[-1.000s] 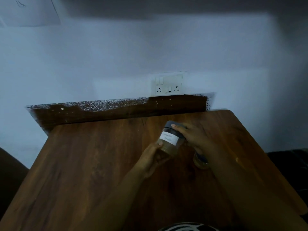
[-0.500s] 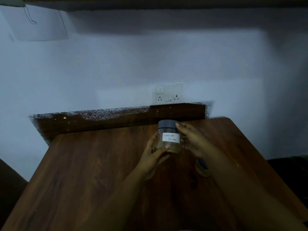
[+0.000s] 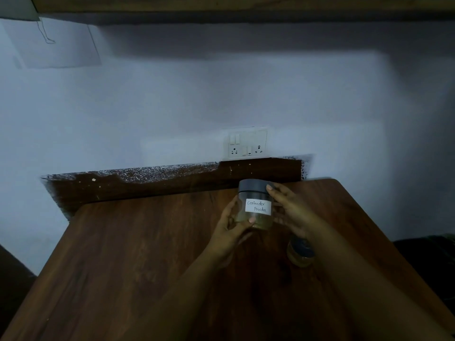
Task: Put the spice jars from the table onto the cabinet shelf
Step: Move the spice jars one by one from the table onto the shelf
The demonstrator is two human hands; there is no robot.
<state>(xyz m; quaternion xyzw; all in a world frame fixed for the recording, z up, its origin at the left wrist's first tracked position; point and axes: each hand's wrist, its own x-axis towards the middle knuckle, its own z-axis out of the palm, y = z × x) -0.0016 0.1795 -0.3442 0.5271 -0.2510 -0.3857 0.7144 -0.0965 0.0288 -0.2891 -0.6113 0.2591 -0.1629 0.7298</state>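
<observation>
The coriander jar [image 3: 256,205], dark-lidded and upright, is held above the far end of the wooden table [image 3: 138,254]. The left hand [image 3: 231,232] cups its lower side, thumb across the front; the right hand [image 3: 290,212] grips the other side. A second jar [image 3: 300,253] stands just beneath the right wrist. A switchboard [image 3: 247,143] sits on the wall behind.

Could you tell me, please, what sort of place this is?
Probably a home kitchen or dining corner: a wooden table against a painted wall, a switch and socket plate, and a hand-labelled coriander powder jar.

second jar [image 3: 300,252] under right forearm — obstacle
</observation>
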